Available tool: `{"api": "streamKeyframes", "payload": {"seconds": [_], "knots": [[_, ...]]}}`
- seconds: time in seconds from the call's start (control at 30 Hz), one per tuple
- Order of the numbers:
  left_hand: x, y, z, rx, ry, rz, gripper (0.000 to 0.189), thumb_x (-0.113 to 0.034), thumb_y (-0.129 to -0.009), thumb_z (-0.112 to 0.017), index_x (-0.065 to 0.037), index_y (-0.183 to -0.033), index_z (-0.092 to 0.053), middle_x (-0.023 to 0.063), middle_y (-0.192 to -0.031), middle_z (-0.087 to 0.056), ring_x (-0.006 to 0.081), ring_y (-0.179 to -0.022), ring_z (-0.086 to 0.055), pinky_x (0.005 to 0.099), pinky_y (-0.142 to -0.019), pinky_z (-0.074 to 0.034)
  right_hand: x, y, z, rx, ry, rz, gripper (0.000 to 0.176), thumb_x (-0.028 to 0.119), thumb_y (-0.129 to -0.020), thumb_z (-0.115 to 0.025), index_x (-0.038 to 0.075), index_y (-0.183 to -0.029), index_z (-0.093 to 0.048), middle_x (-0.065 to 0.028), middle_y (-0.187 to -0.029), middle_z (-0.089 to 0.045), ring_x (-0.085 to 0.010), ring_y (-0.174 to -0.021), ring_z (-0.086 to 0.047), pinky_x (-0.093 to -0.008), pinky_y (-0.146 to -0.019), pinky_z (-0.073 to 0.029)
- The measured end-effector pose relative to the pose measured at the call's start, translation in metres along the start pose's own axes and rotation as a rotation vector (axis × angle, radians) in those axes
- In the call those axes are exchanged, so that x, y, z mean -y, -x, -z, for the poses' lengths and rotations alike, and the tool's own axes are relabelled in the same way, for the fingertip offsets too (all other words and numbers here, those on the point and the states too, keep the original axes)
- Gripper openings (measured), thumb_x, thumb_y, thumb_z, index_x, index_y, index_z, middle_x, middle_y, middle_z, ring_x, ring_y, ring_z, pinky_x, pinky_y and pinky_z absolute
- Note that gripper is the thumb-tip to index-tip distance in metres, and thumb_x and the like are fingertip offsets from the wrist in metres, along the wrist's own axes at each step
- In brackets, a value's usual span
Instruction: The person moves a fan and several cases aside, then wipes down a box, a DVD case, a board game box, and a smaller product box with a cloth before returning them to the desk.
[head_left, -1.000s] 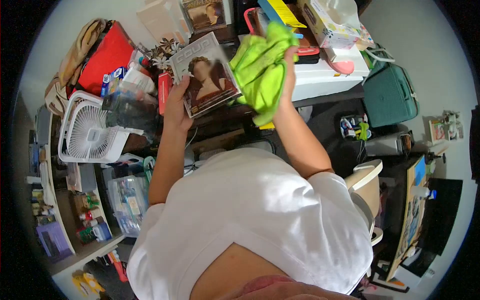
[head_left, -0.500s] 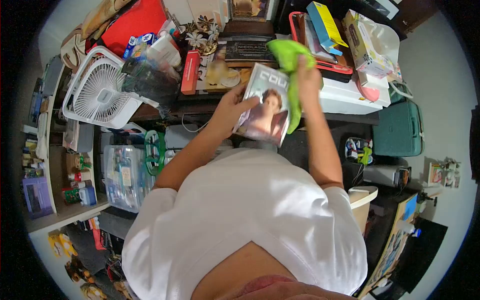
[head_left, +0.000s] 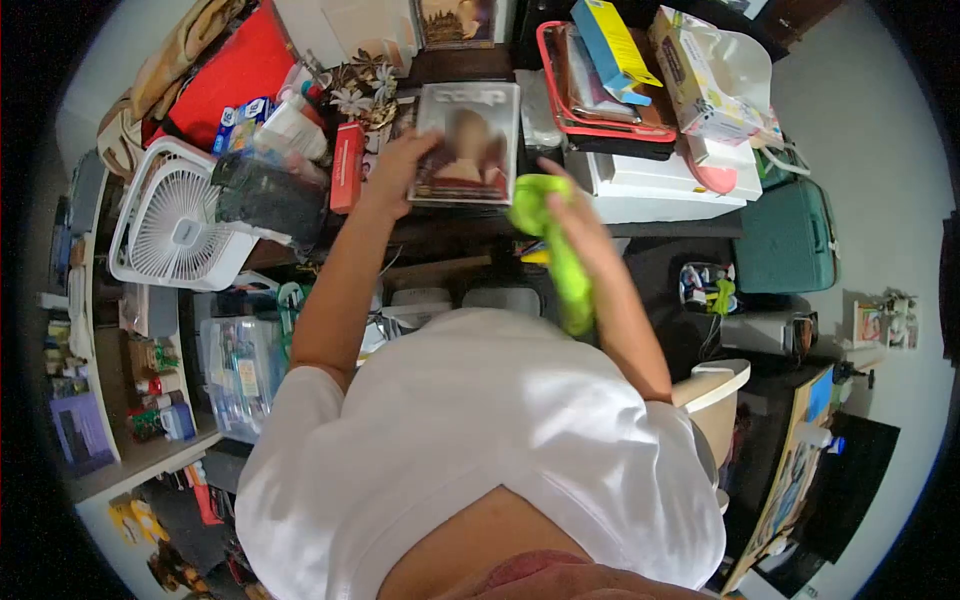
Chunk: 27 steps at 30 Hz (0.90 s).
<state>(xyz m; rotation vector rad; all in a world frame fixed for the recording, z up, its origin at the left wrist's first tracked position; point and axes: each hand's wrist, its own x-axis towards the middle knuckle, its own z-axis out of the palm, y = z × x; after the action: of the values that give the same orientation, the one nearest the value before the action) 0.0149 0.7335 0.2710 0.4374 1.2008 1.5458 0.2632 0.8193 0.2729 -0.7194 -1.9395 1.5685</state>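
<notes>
My left hand is on the left edge of a flat rectangular case with a portrait on its cover, which lies on top of a pile on the dark desk. Its fingertips overlap the case's cover. To the right, my right hand is closed on a bright green cloth; the cloth hangs down toward my body and is blurred by motion. Beside my left hand stands a red box, with metallic flowers behind it.
At the left are a white fan, a dark plastic bag and a red cushion. Toward the right sit a red-rimmed tray, a blue and yellow box and a tissue box. A framed picture stands behind.
The portrait case has moved from in front of my body to the pile on the desk. My right hand has drawn the green cloth lower, away from the case.
</notes>
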Motion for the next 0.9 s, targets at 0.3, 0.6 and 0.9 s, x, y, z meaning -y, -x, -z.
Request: {"api": "streamKeyframes", "payload": {"seconds": [0.3, 0.6, 0.9], "knots": [[-0.003, -0.076, 0.043, -0.46, -1.216, -0.11, 0.085, -0.049, -0.077, -0.057, 0.002, -0.134, -0.02, 0.0238, -0.13, -0.035, 0.0284, -0.118, -0.038, 0.034, -0.097, -0.03, 0.004, -0.044, 0.002, -0.282, -0.404, -0.101, 0.052, 0.01, -0.073, -0.068, 0.003, -0.118, -0.044, -0.004, -0.096, -0.057, -0.0118, -0.081, -0.054, -0.024, -0.074, -0.043], [-0.002, -0.108, 0.065, -0.3, -0.949, -0.165, 0.072, -0.026, -0.074, -0.067, 0.002, -0.128, -0.028, 0.0193, -0.11, -0.054, 0.0266, -0.096, -0.055, 0.033, -0.083, -0.043, 0.093, -0.163, 0.054, -0.102, -0.211, 0.026, 0.04, 0.017, -0.069, -0.072, 0.002, -0.103, -0.055, -0.0057, -0.087, -0.061, -0.0129, -0.076, -0.057, -0.0268, -0.066, -0.046], [0.002, -0.124, 0.072, -0.181, -0.064, -0.055, 0.046, -0.01, -0.082, -0.054, 0.001, -0.124, -0.037, 0.0129, -0.103, -0.056, 0.0207, -0.09, -0.056, 0.0323, -0.075, -0.047, 0.059, -0.256, 0.024, 0.167, -0.227, -0.243, 0.023, 0.015, -0.074, -0.067, 0.001, -0.09, -0.059, -0.0071, -0.078, -0.062, -0.0158, -0.062, -0.06, -0.0268, -0.054, -0.048]]}}
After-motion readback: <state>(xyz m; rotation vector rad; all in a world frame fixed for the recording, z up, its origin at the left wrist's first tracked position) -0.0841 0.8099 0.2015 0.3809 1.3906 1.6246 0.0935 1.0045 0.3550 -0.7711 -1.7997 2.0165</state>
